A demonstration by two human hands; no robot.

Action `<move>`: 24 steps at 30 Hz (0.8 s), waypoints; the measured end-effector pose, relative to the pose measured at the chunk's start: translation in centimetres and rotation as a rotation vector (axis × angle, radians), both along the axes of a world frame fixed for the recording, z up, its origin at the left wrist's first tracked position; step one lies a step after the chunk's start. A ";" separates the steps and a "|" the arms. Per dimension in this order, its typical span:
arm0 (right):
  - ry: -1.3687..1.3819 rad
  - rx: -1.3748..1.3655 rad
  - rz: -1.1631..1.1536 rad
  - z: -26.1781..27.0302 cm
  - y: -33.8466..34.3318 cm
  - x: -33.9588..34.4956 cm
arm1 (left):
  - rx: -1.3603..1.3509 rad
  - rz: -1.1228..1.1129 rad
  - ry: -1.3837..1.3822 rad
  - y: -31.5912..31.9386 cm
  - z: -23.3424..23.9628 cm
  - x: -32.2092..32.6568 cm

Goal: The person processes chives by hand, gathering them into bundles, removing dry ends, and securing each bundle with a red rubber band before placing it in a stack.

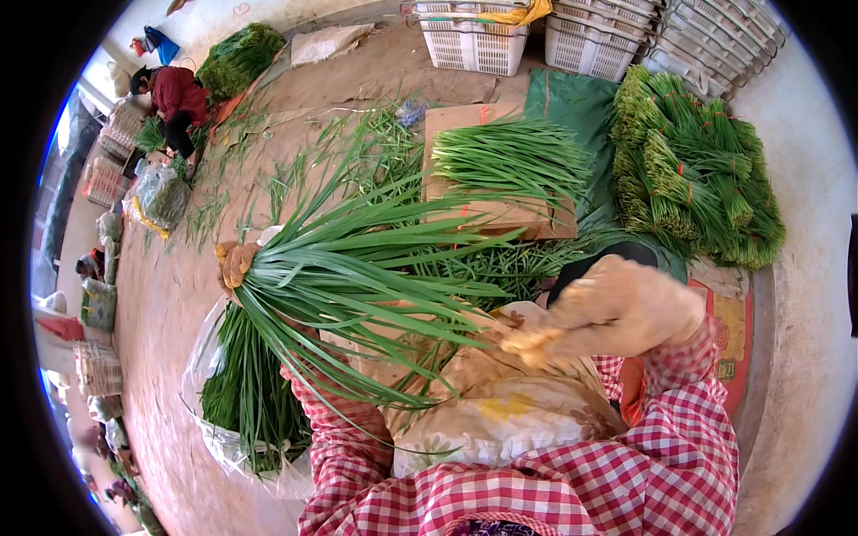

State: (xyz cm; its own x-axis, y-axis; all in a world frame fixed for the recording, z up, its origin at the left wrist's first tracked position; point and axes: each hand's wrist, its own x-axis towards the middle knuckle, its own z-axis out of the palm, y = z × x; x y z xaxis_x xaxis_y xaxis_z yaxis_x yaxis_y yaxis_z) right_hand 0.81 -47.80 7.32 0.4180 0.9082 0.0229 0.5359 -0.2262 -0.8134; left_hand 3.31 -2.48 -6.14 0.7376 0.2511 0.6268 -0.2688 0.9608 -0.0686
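My left hand [234,264], in a tan, soiled glove, grips a loose bunch of long green garlic chives [348,268] at its gathered end. The leaves fan out to the right, over my lap. My right hand [617,311] is motion-blurred near the outer leaf tips, its fingertips pointing left; whether any leaf is pinched there is unclear. A tan, flower-printed apron [496,402] covers my lap. Below my left hand, a clear plastic bag [218,442] holds more chives [255,395]. Ahead, a layer of cut chives [509,157] lies on a cardboard box [536,226].
Tied chive bundles [690,167] are heaped at the right, beside a green sheet [570,100]. White plastic crates [469,50] stand stacked along the back. Loose leaves [382,144] litter the floor. A person in a red top [177,97] works at the far left, near a filled plastic bag [157,194].
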 end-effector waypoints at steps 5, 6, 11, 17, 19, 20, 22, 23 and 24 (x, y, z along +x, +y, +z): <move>-0.331 0.041 -0.213 -4.3 4.1 -1.2 | 0.003 0.001 0.004 0.1 -0.1 0.3; -0.360 0.077 -0.232 -4.8 4.9 -1.3 | 0.003 -0.003 0.001 0.0 -0.1 0.4; -0.387 0.157 -0.295 -6.6 7.3 -0.7 | -0.003 -0.002 0.000 -0.6 0.1 0.5; -0.023 0.130 -0.371 -6.0 9.0 -0.9 | -0.028 0.008 0.017 -1.5 0.0 0.4; 0.163 0.258 -0.373 -5.5 9.0 -1.6 | -0.047 0.014 0.024 -1.9 -0.4 0.2; 0.356 0.309 -0.333 -4.0 8.8 -2.4 | -0.047 0.032 0.033 -1.5 -0.1 -0.7; 0.610 0.370 -0.124 -2.4 7.5 -2.8 | -0.092 0.040 0.049 -1.8 -1.1 -0.5; 0.684 0.399 0.078 -1.7 6.8 -2.9 | -0.085 0.052 0.041 -1.5 -0.6 -0.7; 0.559 0.393 0.219 -1.9 6.6 -2.4 | -0.070 0.059 0.027 -0.8 -0.4 -1.0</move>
